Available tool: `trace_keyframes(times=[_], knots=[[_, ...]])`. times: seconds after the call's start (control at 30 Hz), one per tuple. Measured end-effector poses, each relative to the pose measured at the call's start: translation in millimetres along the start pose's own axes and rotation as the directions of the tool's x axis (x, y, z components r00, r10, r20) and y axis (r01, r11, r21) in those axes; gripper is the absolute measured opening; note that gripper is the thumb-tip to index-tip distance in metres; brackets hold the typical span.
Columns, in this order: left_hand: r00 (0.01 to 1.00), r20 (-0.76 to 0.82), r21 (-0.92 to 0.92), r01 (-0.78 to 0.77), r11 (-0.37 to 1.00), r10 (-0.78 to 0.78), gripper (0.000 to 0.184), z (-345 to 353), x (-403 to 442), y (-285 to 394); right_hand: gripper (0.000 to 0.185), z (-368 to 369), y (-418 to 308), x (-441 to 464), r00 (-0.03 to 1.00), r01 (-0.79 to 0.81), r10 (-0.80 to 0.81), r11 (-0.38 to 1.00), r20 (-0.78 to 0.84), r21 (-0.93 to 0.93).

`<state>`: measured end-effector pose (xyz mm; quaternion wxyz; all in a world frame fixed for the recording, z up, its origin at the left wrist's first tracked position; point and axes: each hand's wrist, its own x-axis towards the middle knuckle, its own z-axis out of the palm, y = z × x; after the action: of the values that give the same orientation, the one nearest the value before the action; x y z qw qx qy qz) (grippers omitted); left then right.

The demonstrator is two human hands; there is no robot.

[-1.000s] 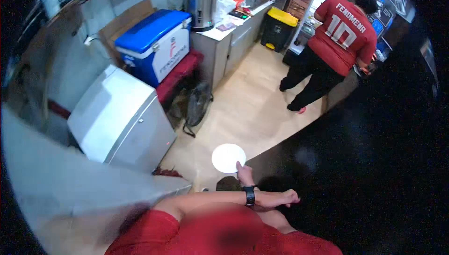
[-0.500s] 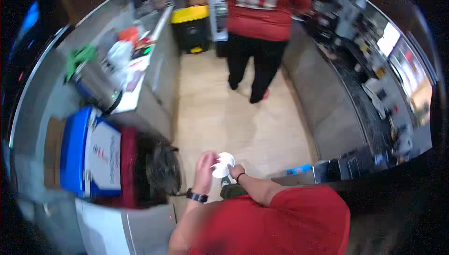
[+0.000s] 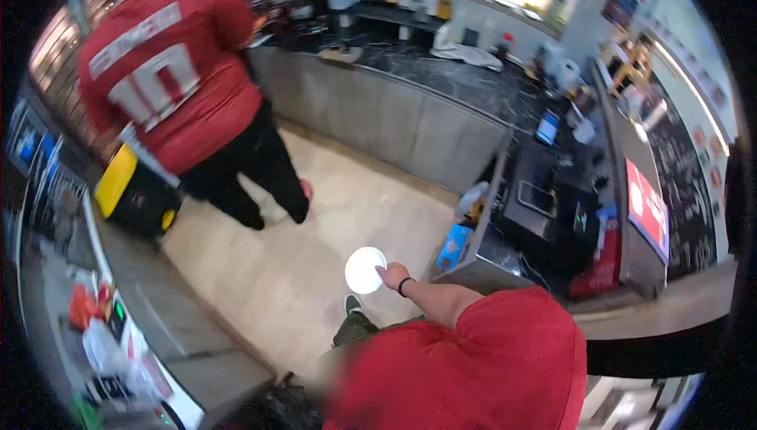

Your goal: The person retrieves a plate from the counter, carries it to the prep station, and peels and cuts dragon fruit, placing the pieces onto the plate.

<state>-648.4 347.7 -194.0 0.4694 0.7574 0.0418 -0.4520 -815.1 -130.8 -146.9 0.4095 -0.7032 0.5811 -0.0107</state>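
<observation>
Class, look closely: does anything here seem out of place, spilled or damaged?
Nothing stands out as spilled or damaged. The round white item held by the right hand looks whole. Only the white cloth seems slightly untidy, lying rumpled on the dark counter; blur could hide small flaws.

Looks like a café's staff side tbh: bottles (image 3: 444, 9) by the far edge of the marbled tabletop (image 3: 414, 58), scribbled-on blackboard (image 3: 691, 174), big yellow-lidded bin (image 3: 140, 200).

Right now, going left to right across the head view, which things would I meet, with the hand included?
Co-worker in the red shirt, white disc, right hand gripping it, blue box, dark phone lying flat, red sign.
</observation>
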Motion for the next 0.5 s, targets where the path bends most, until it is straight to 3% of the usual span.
trace_keyframes(times=[0.17,0.37,0.4,0.5], knots=[[0.977,0.215,0.409,-0.094,0.908,0.004,0.038,-23.3,133.7,102.1,0.056,-47.4,-10.7,-15.2,0.963,-0.173,0.206,0.968,-0.175,0.183],[0.939,0.341,0.743,-0.242,0.624,-0.043,0.046,-2.5,295.3,269.3,0.051,-67.8,6.5,-0.8,0.838,-0.201,0.367,0.896,-0.403,0.396],[0.888,0.397,0.486,-0.417,0.768,0.232,0.036,32.8,306.9,294.9,0.051,-77.5,-1.2,4.4,0.827,-0.202,0.382,0.887,-0.413,0.416],[0.836,0.481,0.376,-0.469,0.799,0.264,0.023,155.6,333.0,391.8,0.047,-109.1,-24.0,6.0,0.748,-0.182,0.545,0.718,-0.379,0.672]])
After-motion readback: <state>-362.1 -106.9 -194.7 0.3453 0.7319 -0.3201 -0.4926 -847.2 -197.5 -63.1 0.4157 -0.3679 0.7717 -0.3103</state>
